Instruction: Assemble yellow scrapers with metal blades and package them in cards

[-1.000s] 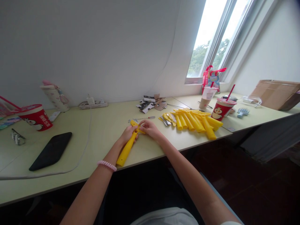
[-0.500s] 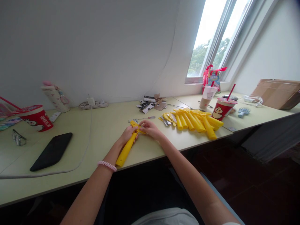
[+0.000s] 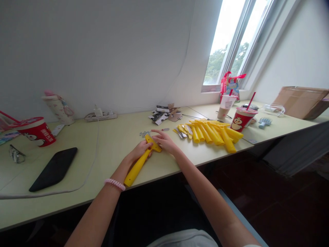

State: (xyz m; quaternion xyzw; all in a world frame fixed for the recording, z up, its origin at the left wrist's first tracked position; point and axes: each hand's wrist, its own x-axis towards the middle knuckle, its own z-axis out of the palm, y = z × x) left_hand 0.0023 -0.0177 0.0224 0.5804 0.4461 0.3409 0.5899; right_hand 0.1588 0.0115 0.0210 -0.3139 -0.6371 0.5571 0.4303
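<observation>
My left hand is closed round the neck of a yellow scraper, whose handle slants down toward the desk's front edge. The T-shaped head points away from me, with a small hole visible in it. At the head's right side, my right hand grips its edge with bent fingers, partly hidden behind it. Just beyond the fingers lie several small screws and a screwdriver. To the right, several more yellow scraper handles lie in a row beside small yellow pieces and metal blades.
Torn packaging lies near the wall. Red drink cups stand right and left, with a paler cup by the window. A black phone-like slab and a white cable lie left. A cardboard box sits far right.
The scraper's head has turned so its flat face shows more clearly. My right hand's fingers have shifted from the front of the head to its far right side.
</observation>
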